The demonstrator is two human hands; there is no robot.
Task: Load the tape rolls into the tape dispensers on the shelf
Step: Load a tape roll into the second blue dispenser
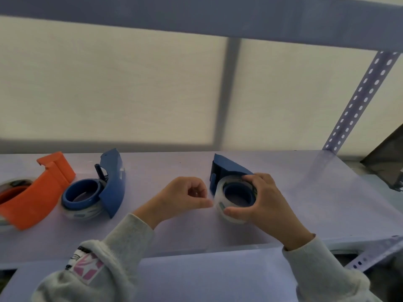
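Note:
A blue tape dispenser [226,167] lies on the shelf [294,188] right of centre, with a clear tape roll [222,205] seated around its blue hub. My right hand [266,205] grips that roll from the right, thumb on its near edge. My left hand [185,199] is just left of the roll, thumb and fingers pinched together at the roll's left side, apparently on the tape's end. A second blue dispenser [113,182] with a clear roll on its hub lies at left. An orange dispenser [37,197] with a roll lies at far left.
A perforated metal upright [357,101] stands at the shelf's back right corner and a beam [196,16] runs overhead. A pale backing sheet is behind the shelf. A dark object [386,162] sits off the right edge. A lower shelf [196,277] lies beneath my sleeves.

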